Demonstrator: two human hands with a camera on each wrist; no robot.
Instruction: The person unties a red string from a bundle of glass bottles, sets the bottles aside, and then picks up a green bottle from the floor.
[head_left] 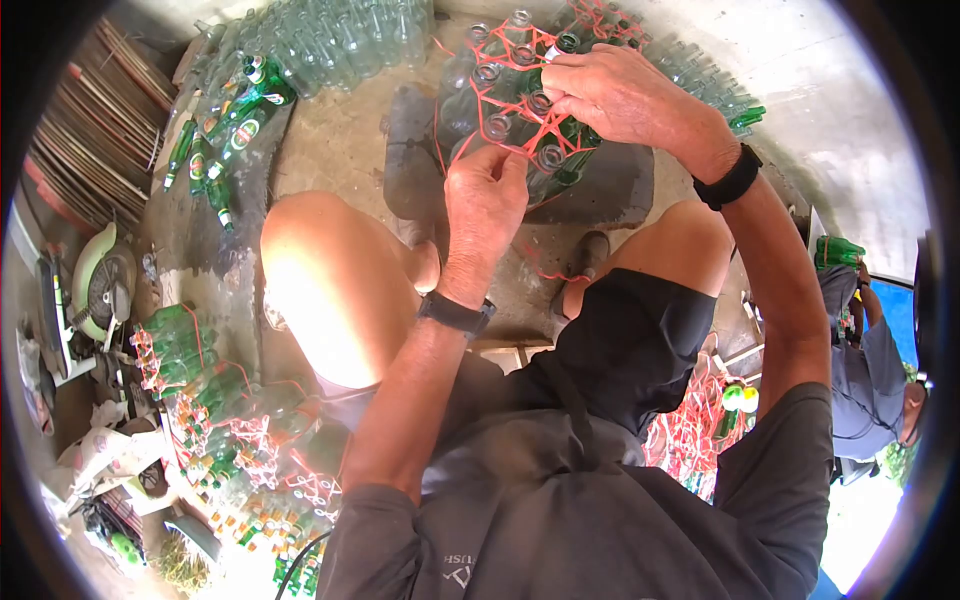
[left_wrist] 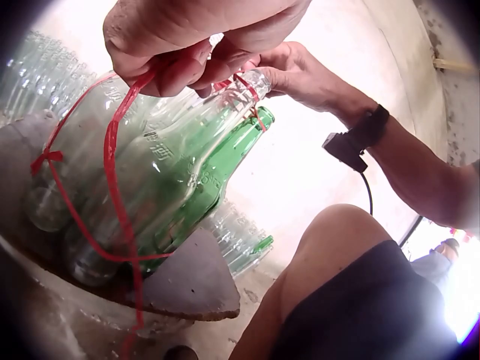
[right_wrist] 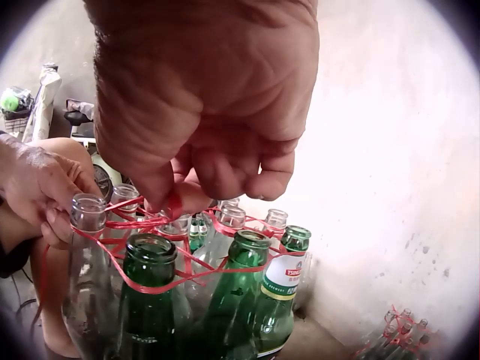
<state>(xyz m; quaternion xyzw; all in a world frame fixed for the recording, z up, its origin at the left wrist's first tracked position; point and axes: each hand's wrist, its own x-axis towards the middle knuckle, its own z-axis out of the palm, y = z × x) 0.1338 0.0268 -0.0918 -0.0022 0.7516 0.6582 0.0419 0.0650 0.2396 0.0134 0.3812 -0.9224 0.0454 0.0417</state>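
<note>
bottles [right_wrist: 244, 300] upright, necks up — string [left_wrist: 110, 161] pinched

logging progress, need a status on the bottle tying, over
Left hand pinches red string at near edge, right hand pinches it over the necks. String webs the upright bottle bundle. Loose bottles heaped behind, not blocking.

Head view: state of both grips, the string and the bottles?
left grip, pinching the red string at the bundle's near edge.
right grip, pinching the string over the necks.
red string, looped taut around the necks.
bottle bundle, upright, uncapped.
loose green bottles, lying heaped.
tied bundles, strung, on the ground.
</note>
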